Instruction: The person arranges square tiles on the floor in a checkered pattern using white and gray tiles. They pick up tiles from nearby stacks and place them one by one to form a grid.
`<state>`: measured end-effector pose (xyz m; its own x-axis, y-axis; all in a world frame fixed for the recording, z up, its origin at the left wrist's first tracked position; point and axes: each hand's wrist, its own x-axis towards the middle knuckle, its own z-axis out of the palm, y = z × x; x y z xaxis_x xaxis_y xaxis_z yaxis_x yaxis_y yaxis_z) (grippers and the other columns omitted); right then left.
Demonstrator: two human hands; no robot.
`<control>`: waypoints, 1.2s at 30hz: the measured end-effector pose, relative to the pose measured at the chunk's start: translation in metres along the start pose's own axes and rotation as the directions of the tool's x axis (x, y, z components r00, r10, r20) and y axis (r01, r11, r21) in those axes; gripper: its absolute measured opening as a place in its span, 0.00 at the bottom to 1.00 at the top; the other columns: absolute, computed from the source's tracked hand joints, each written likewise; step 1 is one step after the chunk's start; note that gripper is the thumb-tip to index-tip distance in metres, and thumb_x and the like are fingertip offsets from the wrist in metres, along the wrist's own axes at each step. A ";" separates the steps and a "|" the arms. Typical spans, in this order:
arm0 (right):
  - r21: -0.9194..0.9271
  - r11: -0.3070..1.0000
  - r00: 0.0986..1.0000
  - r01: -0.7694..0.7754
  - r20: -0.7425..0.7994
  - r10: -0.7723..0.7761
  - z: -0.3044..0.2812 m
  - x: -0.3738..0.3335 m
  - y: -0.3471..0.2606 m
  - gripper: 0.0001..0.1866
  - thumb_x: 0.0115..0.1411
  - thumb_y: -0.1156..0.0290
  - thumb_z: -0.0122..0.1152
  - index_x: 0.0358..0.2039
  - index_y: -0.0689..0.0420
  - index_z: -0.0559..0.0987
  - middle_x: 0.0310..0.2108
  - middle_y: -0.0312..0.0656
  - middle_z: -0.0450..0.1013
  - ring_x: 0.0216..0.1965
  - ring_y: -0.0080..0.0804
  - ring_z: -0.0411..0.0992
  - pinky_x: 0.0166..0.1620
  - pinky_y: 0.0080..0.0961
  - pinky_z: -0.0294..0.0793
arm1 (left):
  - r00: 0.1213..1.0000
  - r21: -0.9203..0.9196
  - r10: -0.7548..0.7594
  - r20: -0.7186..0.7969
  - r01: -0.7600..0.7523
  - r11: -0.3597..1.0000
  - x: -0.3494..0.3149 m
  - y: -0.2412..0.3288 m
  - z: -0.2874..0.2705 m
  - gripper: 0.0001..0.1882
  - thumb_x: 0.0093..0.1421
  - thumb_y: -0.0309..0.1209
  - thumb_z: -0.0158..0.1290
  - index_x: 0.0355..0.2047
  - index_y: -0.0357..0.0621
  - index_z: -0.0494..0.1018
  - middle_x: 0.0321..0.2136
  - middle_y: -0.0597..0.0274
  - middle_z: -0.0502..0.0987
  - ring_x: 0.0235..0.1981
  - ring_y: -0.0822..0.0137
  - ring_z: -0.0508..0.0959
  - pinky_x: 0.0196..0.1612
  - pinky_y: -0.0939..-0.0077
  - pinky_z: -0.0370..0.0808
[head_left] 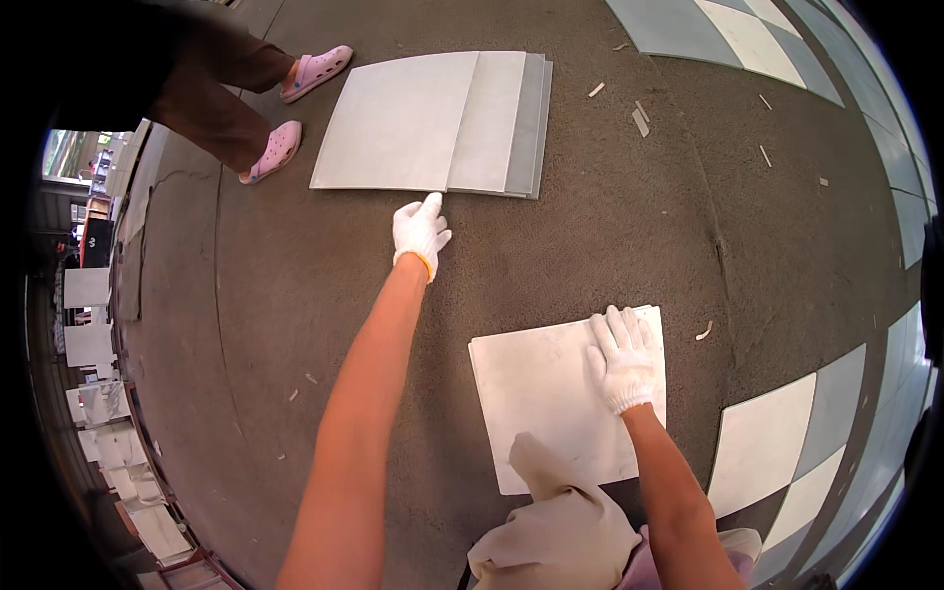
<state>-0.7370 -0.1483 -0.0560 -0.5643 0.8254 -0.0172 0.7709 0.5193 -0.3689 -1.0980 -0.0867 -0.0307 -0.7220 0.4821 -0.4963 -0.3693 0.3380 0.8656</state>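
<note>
My left hand (421, 234), in a white knit glove with a yellow cuff, reaches forward to the near edge of a stack of large square tiles. Its forefinger points at that edge, with the thumb apart and the other fingers partly bent; nothing shows in its grasp. Pale tiles (398, 123) lie on top, fanned to the right over grey tiles (542, 128). My right hand (623, 362), also gloved in white, rests flat with fingers stretched on another pale square tile (541, 383). A second tile edge shows under it, slightly turned.
At the far left stands another person in brown trousers and pink clogs (278, 147), beside the stack. Pale and grey tiles (767, 433) form a checkered pattern along the right side. Small strips and chips (641, 123) litter the dark floor. Tiles (128, 447) stand along the left edge.
</note>
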 end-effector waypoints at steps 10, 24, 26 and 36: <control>0.070 0.998 1.000 0.000 0.022 -0.001 -0.004 0.005 0.008 0.26 0.56 0.59 0.59 0.56 0.50 0.74 0.59 0.46 0.67 0.63 0.48 0.61 0.66 0.47 0.53 | 0.919 -0.292 -0.384 -0.092 0.343 0.893 0.075 0.022 0.027 0.14 0.62 0.37 0.58 0.46 0.48 0.73 0.45 0.65 0.76 0.47 0.62 0.76 0.46 0.60 0.77; 0.157 0.988 1.000 0.000 -0.021 0.004 -0.012 0.005 0.006 0.26 0.57 0.61 0.58 0.56 0.52 0.73 0.59 0.46 0.66 0.63 0.49 0.60 0.67 0.47 0.51 | 0.969 -0.635 -0.239 0.064 0.224 0.740 0.016 0.055 -0.050 0.08 0.62 0.34 0.58 0.38 0.46 0.73 0.29 0.65 0.73 0.22 0.69 0.68 0.22 0.79 0.71; 0.166 0.986 0.999 0.007 -0.034 -0.001 -0.011 0.003 0.007 0.25 0.57 0.61 0.58 0.56 0.52 0.73 0.59 0.46 0.67 0.63 0.49 0.60 0.67 0.47 0.52 | 0.973 -0.653 -0.215 0.080 0.214 0.726 -0.010 0.051 -0.063 0.08 0.62 0.33 0.58 0.38 0.45 0.73 0.27 0.65 0.72 0.21 0.70 0.68 0.22 0.80 0.70; 0.068 0.997 0.997 0.037 -0.075 -0.032 -0.014 0.003 0.001 0.24 0.57 0.60 0.57 0.54 0.53 0.74 0.58 0.45 0.68 0.61 0.45 0.62 0.65 0.44 0.55 | 0.947 -0.772 -0.115 0.300 0.312 0.554 -0.059 0.026 -0.108 0.15 0.59 0.38 0.60 0.35 0.41 0.70 0.24 0.65 0.62 0.22 0.69 0.63 0.23 0.79 0.67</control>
<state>-0.7333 -0.1419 -0.0431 -0.5648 0.8228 0.0639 0.7277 0.5331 -0.4316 -1.1281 -0.1938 0.0285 -0.4660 0.6601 -0.5892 -0.8813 -0.2869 0.3756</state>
